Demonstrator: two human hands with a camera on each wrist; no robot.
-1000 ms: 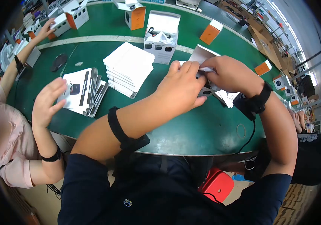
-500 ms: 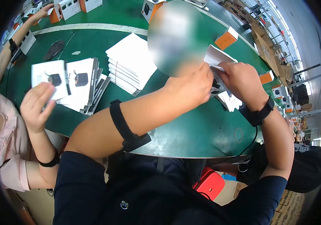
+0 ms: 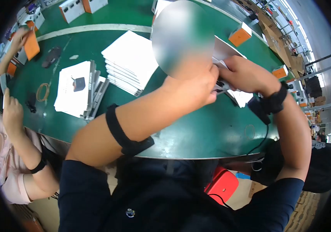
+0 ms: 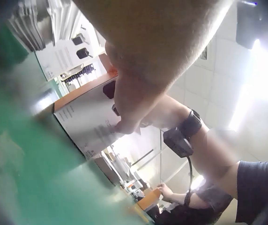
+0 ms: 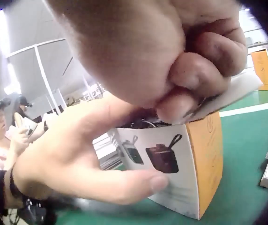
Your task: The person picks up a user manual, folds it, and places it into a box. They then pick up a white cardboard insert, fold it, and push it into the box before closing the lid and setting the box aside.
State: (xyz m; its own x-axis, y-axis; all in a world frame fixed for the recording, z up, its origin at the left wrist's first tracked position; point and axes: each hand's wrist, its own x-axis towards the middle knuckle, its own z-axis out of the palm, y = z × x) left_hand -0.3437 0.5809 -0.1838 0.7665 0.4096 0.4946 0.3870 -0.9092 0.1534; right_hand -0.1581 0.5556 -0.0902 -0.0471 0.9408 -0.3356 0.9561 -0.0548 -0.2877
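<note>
A white box with an orange side (image 5: 209,159), printed with pictures of a small strapped device, stands with its top open, dark contents just inside the rim. My left hand (image 3: 198,85) grips it, the thumb (image 5: 148,185) across the printed face and the other fingers behind. Above the opening, my right hand (image 3: 246,75) has its fingers (image 5: 197,72) curled and pinches a white flap (image 5: 234,96) at the box top. The raised lid (image 3: 227,48) shows behind the hands in the head view. A blurred circle hides what is beyond the left hand there.
Left of my arm lie a pile of white booklets (image 3: 128,62) and a smaller stack of manuals (image 3: 74,89). White papers (image 3: 241,96) lie beside the box. Another orange box (image 3: 241,34) stands further back. A neighbouring person's hand (image 3: 13,116) is at the far left.
Both my hands stay at the box, the right hand still pinching at its top. The neighbouring person's near hand has moved left from the manuals; their far hand now holds an orange-sided box.
</note>
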